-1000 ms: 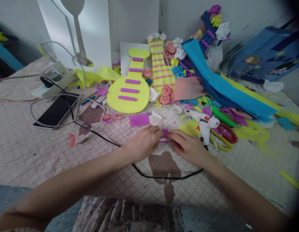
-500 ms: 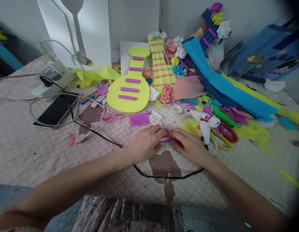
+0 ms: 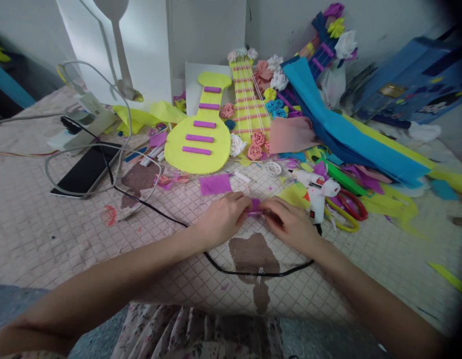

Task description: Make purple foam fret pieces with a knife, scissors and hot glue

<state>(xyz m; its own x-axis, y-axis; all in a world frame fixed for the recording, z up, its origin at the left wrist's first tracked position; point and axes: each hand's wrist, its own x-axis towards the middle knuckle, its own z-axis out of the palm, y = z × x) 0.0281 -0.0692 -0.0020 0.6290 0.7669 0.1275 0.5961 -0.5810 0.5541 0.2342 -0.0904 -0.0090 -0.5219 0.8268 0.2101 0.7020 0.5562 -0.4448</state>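
Note:
A small piece of purple crepe paper spans the gap between my hands, just above the table. My left hand pinches its left end, and my right hand pinches the right end. Both sets of fingers are closed and hide the ends. Beyond my left hand lies a flat purple paper square, with a short white stick beside it. Farther back rests a yellow guitar-shaped cutout bearing several purple strips. Right of my right hand is a white glue gun.
A black cable curves across the table in front of my hands. On the left are a phone and a power strip. Scissors with yellow and red handles, blue crepe paper and a decorated yellow guitar lie rightward and behind.
The purple paper has turned between my fingers: the white strip seen along it before is now covered, and more purple shows. My hands have barely shifted.

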